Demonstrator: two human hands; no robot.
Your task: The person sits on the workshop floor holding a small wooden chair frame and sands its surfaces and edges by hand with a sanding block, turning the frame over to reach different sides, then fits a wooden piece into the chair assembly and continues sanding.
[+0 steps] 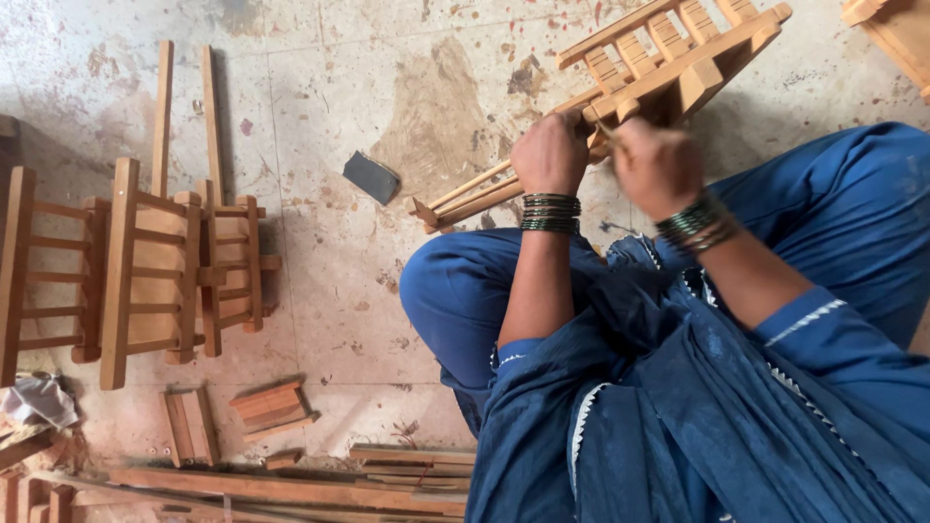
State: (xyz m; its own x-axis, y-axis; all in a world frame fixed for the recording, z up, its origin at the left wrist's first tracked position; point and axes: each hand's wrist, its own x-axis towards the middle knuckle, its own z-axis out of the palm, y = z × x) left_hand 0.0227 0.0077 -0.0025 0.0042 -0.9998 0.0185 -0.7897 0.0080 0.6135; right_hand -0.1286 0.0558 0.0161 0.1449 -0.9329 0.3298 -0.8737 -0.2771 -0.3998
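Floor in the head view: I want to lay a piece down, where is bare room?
Bare floor lies between the finished wooden frames and the knee, around the dark block. Crowded: wood offcuts along the bottom edge.

A small slatted frame (668,58) of pale, unfinished wood lies tilted in the upper right of the frame, running diagonally from the top right corner down toward the centre. Short flat slats sit side by side between two rails at its upper end. Two thin long rails reach down-left and end just above the stained stone floor.
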